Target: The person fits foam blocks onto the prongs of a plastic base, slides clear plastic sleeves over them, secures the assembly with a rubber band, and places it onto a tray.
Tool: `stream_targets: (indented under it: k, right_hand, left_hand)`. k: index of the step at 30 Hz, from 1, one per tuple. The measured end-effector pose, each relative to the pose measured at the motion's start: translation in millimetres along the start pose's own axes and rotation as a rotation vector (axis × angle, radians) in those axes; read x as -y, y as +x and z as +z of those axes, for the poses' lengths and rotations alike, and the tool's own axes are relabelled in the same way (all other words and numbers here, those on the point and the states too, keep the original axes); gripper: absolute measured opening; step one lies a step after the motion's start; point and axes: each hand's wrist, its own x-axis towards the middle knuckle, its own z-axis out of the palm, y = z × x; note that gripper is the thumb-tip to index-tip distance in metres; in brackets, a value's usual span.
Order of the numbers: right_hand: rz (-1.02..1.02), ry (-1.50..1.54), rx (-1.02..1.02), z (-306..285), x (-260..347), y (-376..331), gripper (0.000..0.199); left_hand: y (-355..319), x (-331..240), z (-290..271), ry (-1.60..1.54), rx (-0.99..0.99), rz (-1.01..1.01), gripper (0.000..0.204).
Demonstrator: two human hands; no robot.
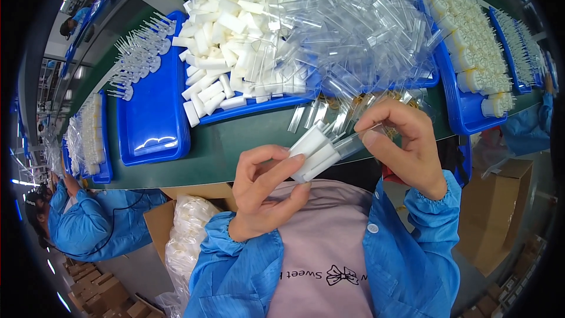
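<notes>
Room opens over the long blue tray [150,106], white blocks [231,22] obstructing rightward

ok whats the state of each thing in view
left hand: closed on white blocks
right hand: pinching a clear plastic strip
loose white blocks: heaped, jumbled
loose clear strips: heaped, partly overlapping the loose blocks
right blue tray: loaded with white pieces
left cardboard box: open, holding a plastic-wrapped bundle
blue jacket: open in front
</notes>
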Motion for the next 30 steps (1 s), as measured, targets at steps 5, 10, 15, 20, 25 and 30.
stream_targets:
  k: [5,10,15,20,25,30]
  right_hand:
    - [0.003,0.015,0.003,-1.7,-0.4,0.0,0.012]
    - [0.049,0.067,0.004,1.3,-1.9,-2.7,0.013]
    - [0.101,0.181,-0.023,5.6,-6.2,-5.2,0.012]
    - [0.088,0.165,-0.025,6.3,-7.9,-7.1,0.013]
    - [0.114,0.226,0.001,4.3,-7.3,-8.1,0.013]
    - [0.059,0.202,0.013,4.3,-8.9,-8.3,0.014]
  left_hand:
    - [1.0,-0.1,2.2,-0.009,0.0,-0.001,0.043]
    - [0.8,-1.9,3.4,0.002,0.013,-0.005,0.044]
    - [-3.8,-6.4,11.7,0.038,0.064,-0.043,0.046]
    - [-4.9,-3.4,11.9,0.039,0.093,-0.043,0.046]
    - [-5.7,-1.7,11.7,0.025,0.143,-0.015,0.047]
    - [-4.5,-7.9,10.8,0.003,0.153,-0.058,0.049]
